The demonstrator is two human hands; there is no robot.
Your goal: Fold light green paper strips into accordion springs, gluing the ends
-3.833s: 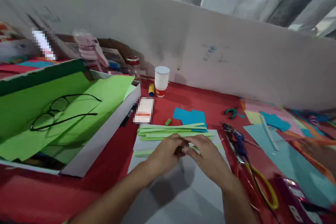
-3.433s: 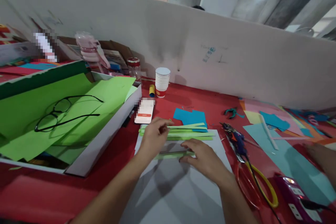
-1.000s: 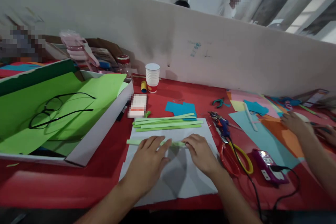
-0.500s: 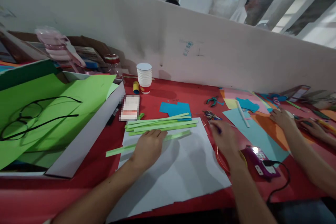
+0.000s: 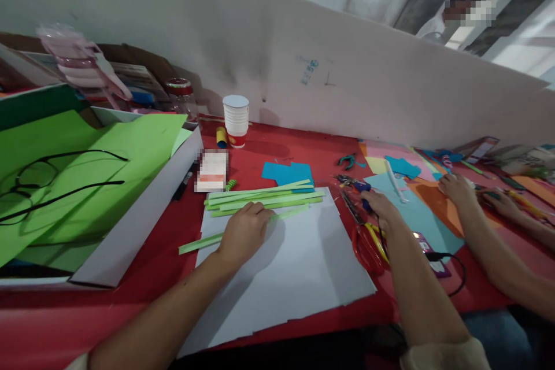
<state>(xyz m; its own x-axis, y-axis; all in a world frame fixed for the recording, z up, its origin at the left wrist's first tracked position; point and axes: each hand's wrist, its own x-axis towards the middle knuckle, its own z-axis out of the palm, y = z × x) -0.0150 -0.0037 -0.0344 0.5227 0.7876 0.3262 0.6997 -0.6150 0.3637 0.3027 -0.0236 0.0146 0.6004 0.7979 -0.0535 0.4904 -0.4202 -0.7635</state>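
Observation:
My left hand (image 5: 245, 230) rests on the stacked white paper (image 5: 303, 266), its fingers closed over a light green paper strip (image 5: 202, 242) that sticks out on both sides. Just beyond it lies a bundle of several green strips (image 5: 269, 201). At the right edge of the paper, my right hand (image 5: 384, 211) has its fingers bent around a small dark blue object (image 5: 367, 204), mostly hidden. Red-handled scissors (image 5: 364, 251) and a yellow-handled tool (image 5: 376, 240) lie beside that wrist. Blue-handled pliers (image 5: 361, 185) are just past the fingertips.
A box (image 5: 143, 217) with green sheets and glasses (image 5: 39, 176) stands left. Paper cups (image 5: 236, 121), blue paper (image 5: 289, 174) and teal pliers (image 5: 346, 162) are farther back. A purple device (image 5: 436, 260) with a cable and another person's hands (image 5: 462, 192) are at right.
My right hand has moved right and away from me, uncovering more of the scissors and the yellow-handled tool. My left hand stays on the strip. The view has shifted slightly.

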